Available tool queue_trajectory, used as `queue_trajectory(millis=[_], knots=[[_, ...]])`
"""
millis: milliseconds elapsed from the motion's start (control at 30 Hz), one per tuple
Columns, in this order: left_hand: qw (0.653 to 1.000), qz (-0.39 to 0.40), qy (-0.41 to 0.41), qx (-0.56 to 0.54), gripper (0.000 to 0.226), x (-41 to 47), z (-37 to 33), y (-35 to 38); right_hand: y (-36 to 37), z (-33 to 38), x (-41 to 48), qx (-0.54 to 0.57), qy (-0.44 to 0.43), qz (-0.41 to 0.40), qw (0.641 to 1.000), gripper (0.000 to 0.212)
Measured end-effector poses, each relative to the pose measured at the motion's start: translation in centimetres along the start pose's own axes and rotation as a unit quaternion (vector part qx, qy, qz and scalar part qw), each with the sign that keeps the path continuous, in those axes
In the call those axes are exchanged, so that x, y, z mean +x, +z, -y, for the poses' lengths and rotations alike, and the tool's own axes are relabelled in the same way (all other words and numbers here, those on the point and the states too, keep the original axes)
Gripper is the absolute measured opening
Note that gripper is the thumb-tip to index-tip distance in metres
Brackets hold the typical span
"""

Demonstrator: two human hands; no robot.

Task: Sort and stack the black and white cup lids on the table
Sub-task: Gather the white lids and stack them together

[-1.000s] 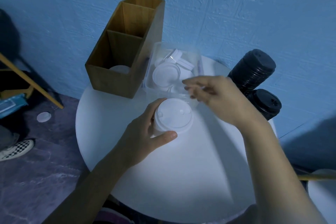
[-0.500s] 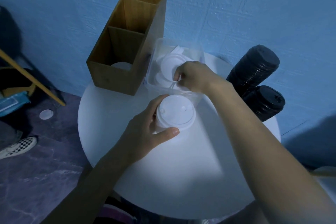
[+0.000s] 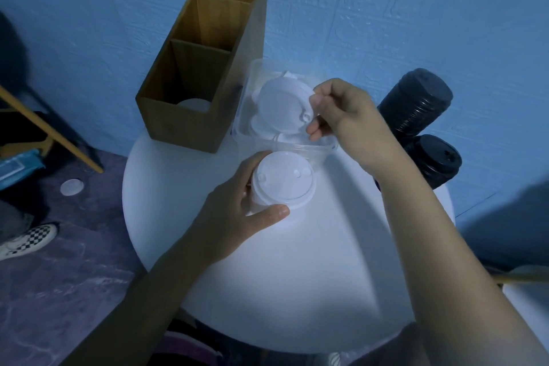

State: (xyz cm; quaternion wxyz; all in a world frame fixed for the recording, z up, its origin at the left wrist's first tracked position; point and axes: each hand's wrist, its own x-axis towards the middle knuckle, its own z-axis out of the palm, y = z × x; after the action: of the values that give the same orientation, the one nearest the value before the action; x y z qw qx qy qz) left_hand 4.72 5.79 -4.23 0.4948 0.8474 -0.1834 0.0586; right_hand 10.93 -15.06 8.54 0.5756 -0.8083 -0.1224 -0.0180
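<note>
My left hand [image 3: 234, 214] grips a stack of white lids [image 3: 282, 184] standing on the round white table [image 3: 297, 276], thumb at the front and fingers round the left side. My right hand [image 3: 341, 110] pinches the edge of one white lid [image 3: 282, 107] and holds it tilted just above the clear plastic tub [image 3: 297, 147], which holds more white lids. Two stacks of black lids lie at the table's right edge, one behind [image 3: 416, 101] and one nearer [image 3: 433, 160].
A wooden two-compartment box [image 3: 193, 116] stands at the back left against the blue wall, with a white lid in its near compartment. A loose white lid [image 3: 72, 186] lies on the floor at left, near a checkered shoe [image 3: 26, 239].
My right hand reached into the tub, took hold of a white lid and has lifted it up. My left hand has kept hold of the white stack.
</note>
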Motion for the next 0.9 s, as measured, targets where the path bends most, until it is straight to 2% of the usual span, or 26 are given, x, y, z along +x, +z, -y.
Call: queue_trajectory(millis=[200,400,500,567,667,800,900], knots=[[1.000,0.012,-0.018,-0.017,0.079,-0.2,-0.6,-0.1,-1.3,0.1,-4.4,0.169,0.048,0.045,0.983,0.017],[1.000,0.019,-0.018,-0.015,0.078,-0.4,-1.0,-0.1,-1.4,-2.7,-7.3,0.227,0.138,-0.033,0.964,0.014],[0.999,0.023,-0.017,-0.022,0.078,-0.4,-0.9,-0.1,-1.5,-3.1,-8.4,0.247,0.151,-0.062,0.955,0.026],[1.000,0.021,-0.012,-0.015,0.078,-0.4,-0.9,-0.1,-1.4,-3.0,-9.0,0.239,0.139,-0.044,0.960,0.032],[1.000,0.018,-0.013,-0.021,0.077,-0.4,-1.0,-0.2,-0.9,-2.7,-9.4,0.181,0.125,-0.021,0.975,0.028],[0.999,0.022,-0.010,-0.028,0.076,-0.4,-1.3,-0.3,-0.5,-2.5,-9.0,0.161,0.140,-0.044,0.976,0.026],[0.999,0.024,-0.013,-0.032,0.076,-0.4,-1.4,-0.3,0.3,-2.7,-8.9,0.096,0.130,-0.042,0.986,0.025]])
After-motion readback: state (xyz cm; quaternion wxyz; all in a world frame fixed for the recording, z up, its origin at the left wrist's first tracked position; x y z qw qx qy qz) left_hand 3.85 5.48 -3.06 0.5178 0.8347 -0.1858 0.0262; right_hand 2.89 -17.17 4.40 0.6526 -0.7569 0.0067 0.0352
